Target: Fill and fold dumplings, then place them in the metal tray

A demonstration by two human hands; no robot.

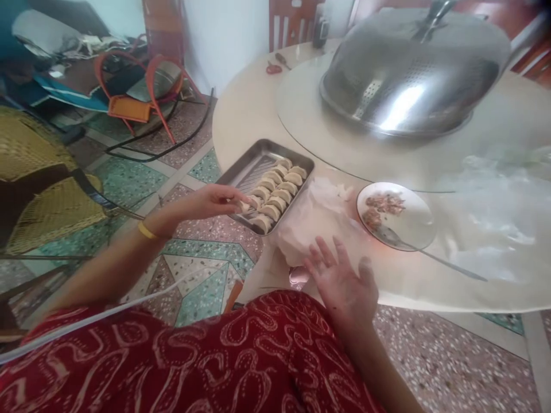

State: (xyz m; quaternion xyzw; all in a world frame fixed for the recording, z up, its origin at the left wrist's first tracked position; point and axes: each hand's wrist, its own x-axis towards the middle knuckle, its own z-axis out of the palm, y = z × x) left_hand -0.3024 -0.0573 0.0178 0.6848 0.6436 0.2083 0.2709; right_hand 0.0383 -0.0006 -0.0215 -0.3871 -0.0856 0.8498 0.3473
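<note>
My left hand (219, 201) reaches over the near left corner of a metal tray (245, 163), its fingertips closed on a dumpling (244, 207) low at the end of a row. Two rows of folded dumplings (275, 195) fill the right side of the tray. At the table's near edge, my right hand (344, 281) is held palm up with the fingers spread and nothing in it. Just beyond it lies a pale, floury stack that looks like dumpling wrappers (318, 221). To its right stands a white plate (419, 221) with minced filling (383, 206) and a long-handled spoon (447, 267).
A large dented metal colander (413, 74) lies upside down on the glass turntable (301, 109) of the round table. Clear plastic (495, 212) spreads at the right. Red-handled scissors (274, 69) and a dark bottle (321, 28) are at the back. Chairs (146, 92) stand left.
</note>
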